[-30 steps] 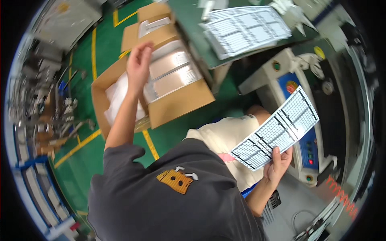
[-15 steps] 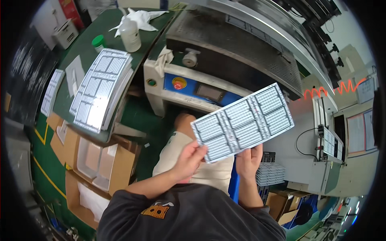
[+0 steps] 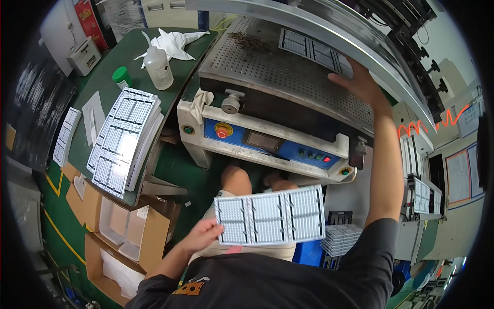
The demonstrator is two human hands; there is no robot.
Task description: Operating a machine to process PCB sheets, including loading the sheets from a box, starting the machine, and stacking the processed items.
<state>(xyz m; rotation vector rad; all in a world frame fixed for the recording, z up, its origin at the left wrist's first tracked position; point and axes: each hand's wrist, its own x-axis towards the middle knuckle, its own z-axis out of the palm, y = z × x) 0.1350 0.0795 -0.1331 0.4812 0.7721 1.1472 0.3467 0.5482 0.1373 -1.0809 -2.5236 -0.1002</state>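
My left hand (image 3: 205, 235) pinches the left end of a white rectangular panel (image 3: 268, 216) with small grid cells and black lines, thumb on top. That panel lies level above my lap. Stretched out over the machine's perforated metal bed (image 3: 288, 67), my right hand (image 3: 358, 85) has its thumb spread away from the fingers. It is beside the right end of a similar panel (image 3: 309, 50) lying on the bed under a raised metal frame (image 3: 329, 31). I cannot tell whether the fingertips touch that panel.
Left of the machine, a green table (image 3: 180, 54) carries a stack of panels (image 3: 121, 139), a squeeze bottle (image 3: 158, 67), a green-capped jar (image 3: 122, 77) and a white cloth (image 3: 175, 44). Open cartons (image 3: 154, 221) stand below it. More panels are stacked (image 3: 340, 239) low at right.
My right hand has let go of the held panel and moved up over the machine bed. My left hand has lowered the panel toward my lap and turned it nearly level.
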